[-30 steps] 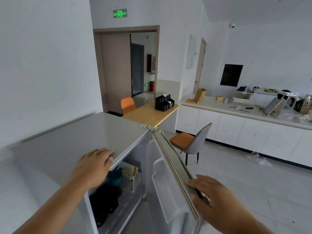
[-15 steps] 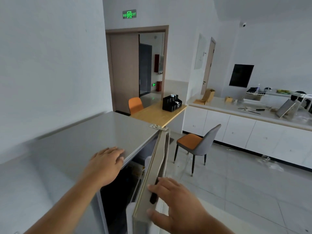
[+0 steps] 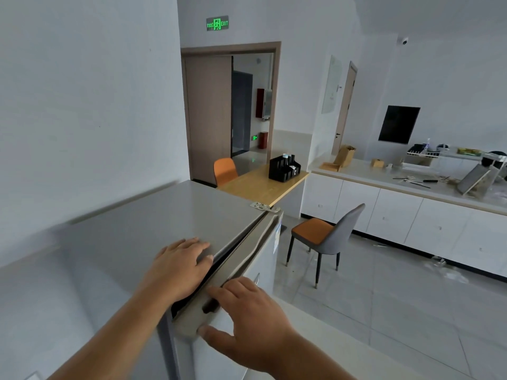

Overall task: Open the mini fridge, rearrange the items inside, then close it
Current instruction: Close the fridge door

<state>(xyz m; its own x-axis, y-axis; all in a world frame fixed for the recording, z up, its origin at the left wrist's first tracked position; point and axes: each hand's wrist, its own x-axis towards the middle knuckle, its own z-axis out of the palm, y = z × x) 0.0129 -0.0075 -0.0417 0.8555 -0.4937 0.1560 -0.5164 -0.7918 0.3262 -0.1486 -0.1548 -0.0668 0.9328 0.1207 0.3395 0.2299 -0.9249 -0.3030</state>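
The grey mini fridge fills the lower left, seen from above. Its door stands only a narrow crack away from the body, with a thin dark gap along the top edge. My left hand lies flat on the fridge's top near the front edge, fingers spread. My right hand grips the top edge of the door near its free corner, thumb underneath and fingers over the recessed handle. The items inside are hidden.
A grey chair with an orange seat stands on the tiled floor just right of the fridge. Behind the fridge is a wooden table with a black organiser. A long white counter runs along the right wall.
My right hand has swung the door from wide open to almost shut. The fridge's inside, visible before, is now hidden. My left hand stayed on the top.
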